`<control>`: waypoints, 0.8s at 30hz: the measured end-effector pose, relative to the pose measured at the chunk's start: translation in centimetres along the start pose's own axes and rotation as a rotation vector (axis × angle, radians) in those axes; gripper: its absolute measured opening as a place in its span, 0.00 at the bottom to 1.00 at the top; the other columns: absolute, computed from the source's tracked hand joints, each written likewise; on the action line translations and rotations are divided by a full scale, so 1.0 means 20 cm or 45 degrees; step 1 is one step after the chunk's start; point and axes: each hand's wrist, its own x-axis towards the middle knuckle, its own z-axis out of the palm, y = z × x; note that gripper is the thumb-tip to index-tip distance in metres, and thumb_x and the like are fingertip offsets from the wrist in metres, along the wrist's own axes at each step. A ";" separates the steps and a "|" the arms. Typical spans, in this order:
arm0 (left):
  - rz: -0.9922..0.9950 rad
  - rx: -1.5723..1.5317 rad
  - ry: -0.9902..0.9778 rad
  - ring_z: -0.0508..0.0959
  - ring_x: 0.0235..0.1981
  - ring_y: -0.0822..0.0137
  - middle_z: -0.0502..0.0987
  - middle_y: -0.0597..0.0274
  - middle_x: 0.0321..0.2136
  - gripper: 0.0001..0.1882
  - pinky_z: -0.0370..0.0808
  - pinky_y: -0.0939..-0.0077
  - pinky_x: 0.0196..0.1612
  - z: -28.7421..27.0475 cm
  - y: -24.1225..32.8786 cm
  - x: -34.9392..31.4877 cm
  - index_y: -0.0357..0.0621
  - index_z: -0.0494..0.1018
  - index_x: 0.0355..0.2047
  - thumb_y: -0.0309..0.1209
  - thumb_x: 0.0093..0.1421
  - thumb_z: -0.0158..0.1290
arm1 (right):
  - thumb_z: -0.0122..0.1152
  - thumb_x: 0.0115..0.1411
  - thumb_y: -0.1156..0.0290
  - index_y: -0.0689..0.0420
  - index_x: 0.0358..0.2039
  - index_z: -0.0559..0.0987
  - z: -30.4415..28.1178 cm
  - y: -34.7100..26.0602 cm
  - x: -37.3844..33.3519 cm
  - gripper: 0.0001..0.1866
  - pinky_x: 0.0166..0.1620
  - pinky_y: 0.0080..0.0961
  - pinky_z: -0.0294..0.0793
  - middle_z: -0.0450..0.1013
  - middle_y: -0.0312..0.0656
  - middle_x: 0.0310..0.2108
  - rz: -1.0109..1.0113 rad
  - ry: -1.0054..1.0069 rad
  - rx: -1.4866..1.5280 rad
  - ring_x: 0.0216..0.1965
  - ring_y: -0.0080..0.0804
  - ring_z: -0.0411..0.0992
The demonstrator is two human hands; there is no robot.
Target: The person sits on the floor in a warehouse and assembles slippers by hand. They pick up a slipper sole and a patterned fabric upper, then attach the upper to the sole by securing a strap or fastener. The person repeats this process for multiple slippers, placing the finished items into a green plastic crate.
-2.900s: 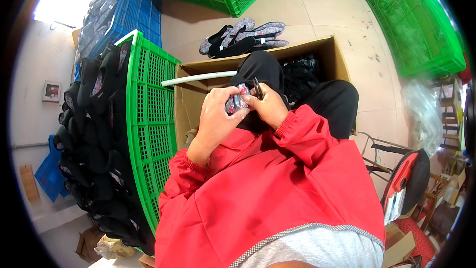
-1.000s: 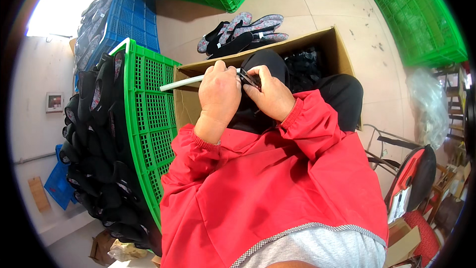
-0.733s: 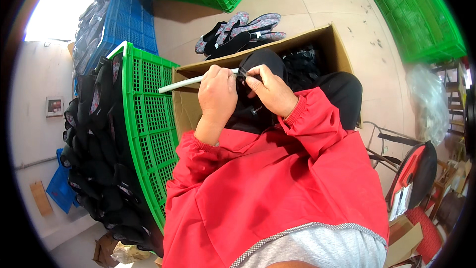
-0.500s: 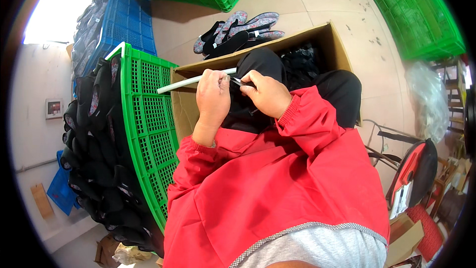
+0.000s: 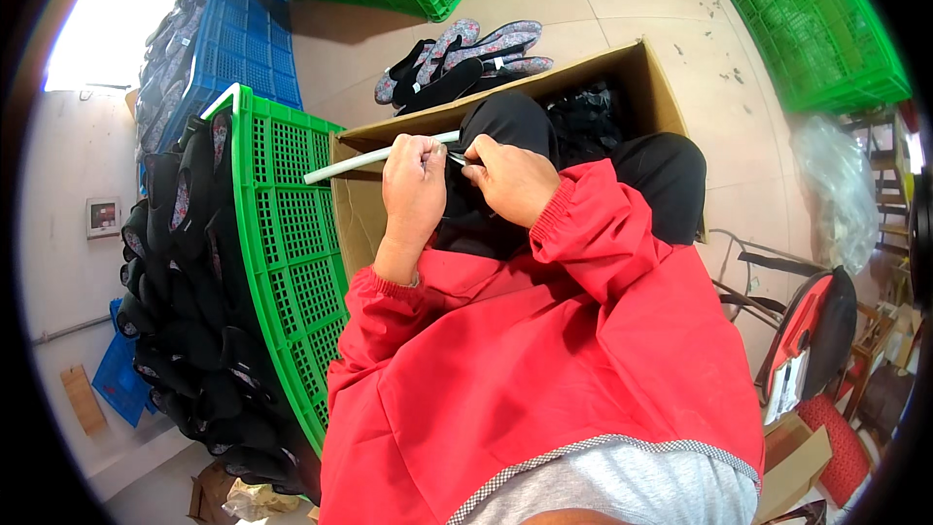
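My left hand (image 5: 415,180) is closed in a pinch, its fingers curled over something small and dark that I cannot make out. Close on its right, my right hand (image 5: 515,178) grips a small shiny pointed metal tool (image 5: 457,158), its tip reaching toward the left fingertips. Most of the tool is hidden in the fingers. A pale tube (image 5: 335,171) passes behind my left hand across the corner of an open cardboard box (image 5: 665,102). Both hands are above my lap, in front of my black-trousered knees.
Inside the box lie black items in dark wrapping (image 5: 586,122). Black slippers with floral linings (image 5: 462,58) lie on the floor beyond it. At left, a green crate (image 5: 292,224) borders heaped black slippers (image 5: 194,331). A blue crate (image 5: 253,34) stands behind; a round red-black seat (image 5: 812,335) is at right.
My right hand has shifted slightly left, and the metal tool has moved closer to my left fingertips. The whole view has drifted a little.
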 end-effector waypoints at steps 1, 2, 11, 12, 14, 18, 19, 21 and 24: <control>-0.016 0.004 -0.007 0.73 0.29 0.57 0.71 0.56 0.28 0.04 0.71 0.67 0.34 0.00 0.00 0.00 0.38 0.71 0.30 0.24 0.58 0.56 | 0.55 0.64 0.63 0.57 0.39 0.73 0.00 0.00 0.00 0.11 0.36 0.44 0.73 0.78 0.48 0.31 0.007 -0.008 -0.001 0.35 0.50 0.77; -0.017 0.007 -0.006 0.73 0.29 0.57 0.71 0.56 0.28 0.04 0.71 0.67 0.33 0.00 0.00 0.00 0.39 0.71 0.30 0.24 0.58 0.56 | 0.55 0.64 0.63 0.57 0.39 0.73 -0.01 -0.01 0.00 0.11 0.36 0.44 0.72 0.78 0.48 0.31 0.014 -0.017 -0.002 0.35 0.51 0.77; 0.053 0.052 0.053 0.73 0.28 0.56 0.70 0.57 0.28 0.05 0.71 0.66 0.33 0.02 0.01 -0.01 0.39 0.72 0.29 0.24 0.57 0.57 | 0.55 0.64 0.64 0.57 0.39 0.74 0.01 0.02 0.01 0.10 0.34 0.42 0.72 0.79 0.45 0.28 -0.020 0.011 0.010 0.33 0.49 0.77; 0.063 0.064 0.061 0.73 0.28 0.56 0.71 0.57 0.28 0.05 0.71 0.66 0.33 0.02 0.01 -0.01 0.39 0.72 0.29 0.24 0.57 0.57 | 0.55 0.64 0.64 0.57 0.38 0.74 0.01 0.02 0.01 0.10 0.34 0.42 0.72 0.79 0.45 0.28 -0.024 0.016 0.009 0.33 0.48 0.77; 0.075 0.059 0.074 0.73 0.28 0.57 0.71 0.57 0.28 0.05 0.71 0.66 0.33 0.02 0.01 -0.01 0.39 0.72 0.29 0.24 0.57 0.57 | 0.55 0.64 0.64 0.56 0.38 0.74 0.01 0.02 0.01 0.09 0.34 0.42 0.72 0.79 0.44 0.27 -0.012 0.013 0.028 0.33 0.49 0.77; 0.010 -0.037 0.109 0.72 0.26 0.61 0.70 0.58 0.27 0.05 0.70 0.70 0.31 0.01 0.05 -0.01 0.39 0.71 0.29 0.24 0.59 0.57 | 0.59 0.63 0.66 0.57 0.40 0.75 0.00 0.03 0.01 0.10 0.32 0.33 0.73 0.78 0.42 0.27 0.009 0.017 0.116 0.28 0.40 0.77; -0.026 -0.065 0.122 0.72 0.26 0.63 0.69 0.59 0.26 0.05 0.69 0.71 0.30 0.01 0.07 -0.02 0.39 0.71 0.30 0.24 0.60 0.56 | 0.60 0.62 0.66 0.58 0.42 0.75 -0.01 0.03 0.00 0.11 0.34 0.33 0.74 0.78 0.44 0.29 -0.003 0.082 0.303 0.30 0.40 0.78; -0.041 -0.190 0.228 0.71 0.27 0.68 0.70 0.61 0.27 0.05 0.70 0.75 0.31 0.01 0.08 -0.04 0.37 0.72 0.31 0.24 0.63 0.54 | 0.62 0.61 0.65 0.58 0.44 0.75 -0.04 0.02 -0.04 0.15 0.37 0.33 0.75 0.78 0.48 0.33 -0.022 0.210 0.672 0.32 0.40 0.78; -0.033 -0.249 0.305 0.71 0.28 0.74 0.71 0.64 0.28 0.05 0.70 0.80 0.32 -0.02 0.11 -0.06 0.36 0.72 0.31 0.24 0.64 0.54 | 0.69 0.57 0.68 0.59 0.48 0.75 -0.12 0.01 -0.10 0.20 0.34 0.17 0.72 0.76 0.35 0.35 -0.098 0.508 1.064 0.30 0.16 0.70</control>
